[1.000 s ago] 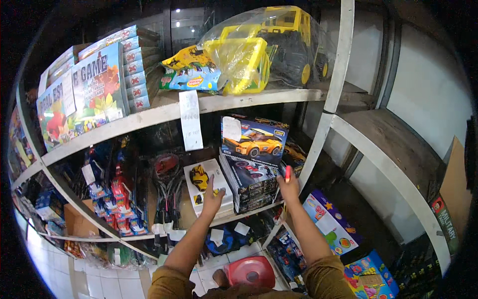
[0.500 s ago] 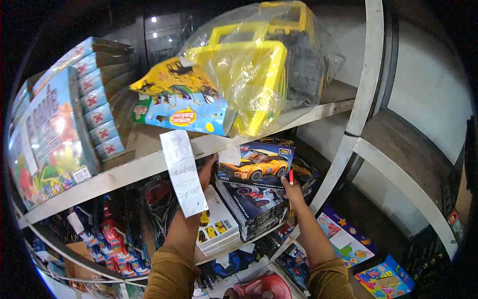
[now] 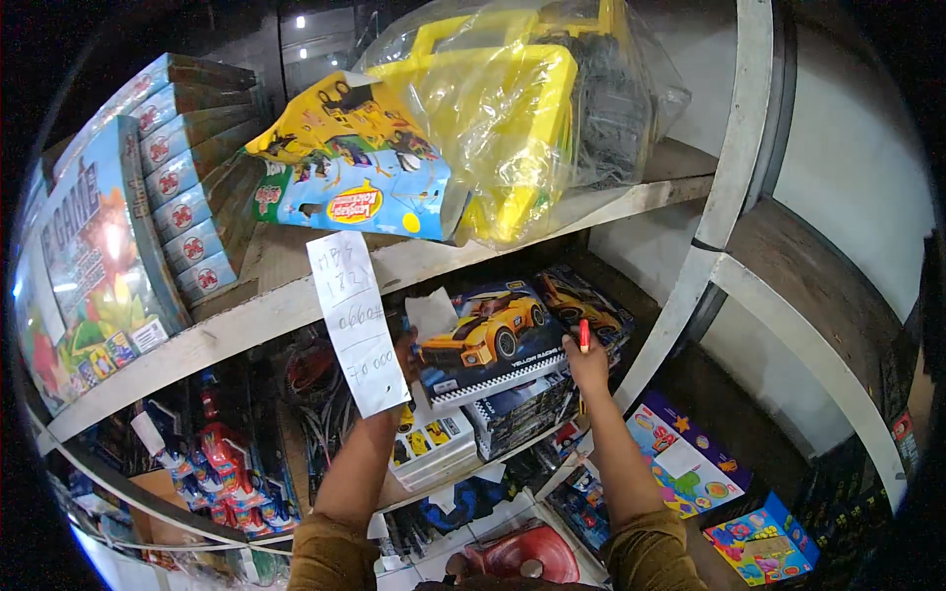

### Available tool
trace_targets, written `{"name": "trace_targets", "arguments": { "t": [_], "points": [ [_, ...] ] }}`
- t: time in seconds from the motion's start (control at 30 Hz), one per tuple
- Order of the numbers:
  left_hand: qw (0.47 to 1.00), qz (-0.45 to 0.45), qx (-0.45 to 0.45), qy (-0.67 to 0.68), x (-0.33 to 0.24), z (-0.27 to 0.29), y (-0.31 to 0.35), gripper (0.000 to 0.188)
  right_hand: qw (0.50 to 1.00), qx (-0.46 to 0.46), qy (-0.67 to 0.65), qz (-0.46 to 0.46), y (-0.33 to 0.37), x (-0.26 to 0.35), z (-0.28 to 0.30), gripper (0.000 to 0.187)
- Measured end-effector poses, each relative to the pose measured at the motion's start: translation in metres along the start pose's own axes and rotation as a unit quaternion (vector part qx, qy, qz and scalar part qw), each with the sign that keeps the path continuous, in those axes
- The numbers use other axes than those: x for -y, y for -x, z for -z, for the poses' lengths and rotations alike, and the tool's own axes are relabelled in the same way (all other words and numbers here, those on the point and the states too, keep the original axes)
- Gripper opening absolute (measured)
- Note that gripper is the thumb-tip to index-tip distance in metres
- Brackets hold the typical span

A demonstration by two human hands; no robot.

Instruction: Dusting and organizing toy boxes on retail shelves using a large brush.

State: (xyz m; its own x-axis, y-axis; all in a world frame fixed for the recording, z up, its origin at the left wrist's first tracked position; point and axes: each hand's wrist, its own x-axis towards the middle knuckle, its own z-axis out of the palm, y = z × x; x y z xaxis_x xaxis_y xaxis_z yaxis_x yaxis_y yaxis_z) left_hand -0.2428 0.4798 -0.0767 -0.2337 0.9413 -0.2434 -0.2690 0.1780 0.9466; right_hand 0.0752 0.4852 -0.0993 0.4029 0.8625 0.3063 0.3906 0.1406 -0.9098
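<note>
On the lower shelf, a toy car box (image 3: pixel 493 335) with a yellow racing car on its front is tilted toward me, above a stack of dark car boxes (image 3: pixel 517 419). My left hand (image 3: pixel 406 347) grips its left edge, partly hidden behind a hanging paper price tag (image 3: pixel 355 320). At the right edge, my right hand (image 3: pixel 588 366) is closed on the box, with a red pen (image 3: pixel 584 335) sticking up from its fingers. A blank paper slip (image 3: pixel 431 314) covers the box's upper left corner. Another yellow-car box (image 3: pixel 586 305) lies behind it.
Above is a shelf edge (image 3: pixel 246 340), bearing a bagged yellow toy truck (image 3: pixel 503 118), a blue-and-yellow toy package (image 3: pixel 360 187) and stacked boxes (image 3: pixel 182 187). A white upright post (image 3: pixel 724 187) stands at right. White boxes (image 3: pixel 434 443) sit below my left hand; a red stool (image 3: pixel 527 561) is below.
The toy car box has tipped from steep to flatter and come nearer to me, covering more of the stack. Both hands have stayed on its sides.
</note>
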Motion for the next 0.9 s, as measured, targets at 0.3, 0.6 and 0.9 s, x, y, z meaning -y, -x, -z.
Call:
{"name": "trace_targets", "arguments": {
  "t": [0.3,0.6,0.9],
  "points": [
    [0.971,-0.029,0.024,0.235,0.077,-0.043,0.104,0.045,0.985,0.069,0.067,0.146,0.100,0.045,0.005,0.054],
    [0.990,-0.071,-0.008,0.122,0.073,-0.008,0.121,0.058,0.988,0.090,0.054,0.111,0.113,0.031,0.038,0.066],
    [0.995,-0.098,-0.018,0.024,0.085,-0.017,0.129,0.050,0.977,0.188,0.031,0.094,0.087,0.016,0.039,0.058]
  ]
}}
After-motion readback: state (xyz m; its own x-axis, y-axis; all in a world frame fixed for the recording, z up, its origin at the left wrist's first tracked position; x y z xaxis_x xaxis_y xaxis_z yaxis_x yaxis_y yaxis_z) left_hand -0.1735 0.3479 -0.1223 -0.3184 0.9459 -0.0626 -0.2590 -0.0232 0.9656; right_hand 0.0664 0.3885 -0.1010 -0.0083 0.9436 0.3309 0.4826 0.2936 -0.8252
